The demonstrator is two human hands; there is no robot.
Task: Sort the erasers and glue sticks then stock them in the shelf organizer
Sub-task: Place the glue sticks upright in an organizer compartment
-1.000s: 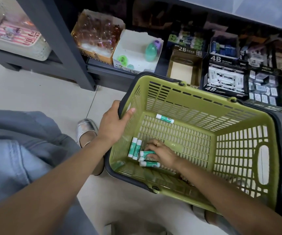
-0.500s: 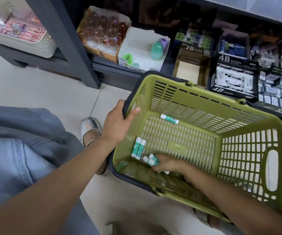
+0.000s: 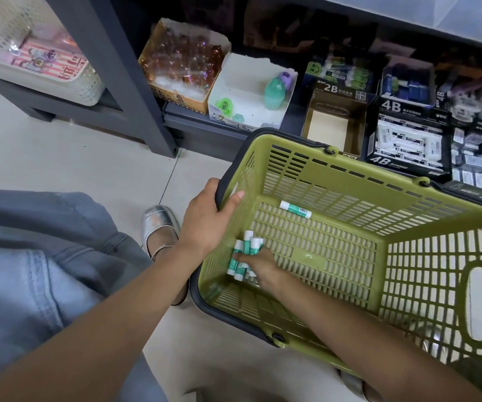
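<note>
A green shopping basket (image 3: 425, 256) with a dark rim stands tilted on the floor before the low shelf. My left hand (image 3: 205, 219) grips its left rim, thumb inside. Inside the basket, at the left corner, my right hand (image 3: 258, 264) holds a bunch of several green-and-white glue sticks (image 3: 245, 250). One more glue stick (image 3: 295, 209) lies alone on the basket floor near the far wall. On the shelf behind, black 4B boxes hold white erasers (image 3: 408, 145), and an open 2B box (image 3: 337, 123) stands beside them.
A white box (image 3: 248, 94) with green sharpeners and an orange box (image 3: 182, 68) of small bottles stand on the shelf left of the 2B box. A dark shelf post (image 3: 124, 74) rises at the left. My silver shoe (image 3: 158, 227) is next to the basket.
My right hand has gathered the two loose glue sticks at the left wall into its bunch and lifted it slightly. The left hand stays on the rim.
</note>
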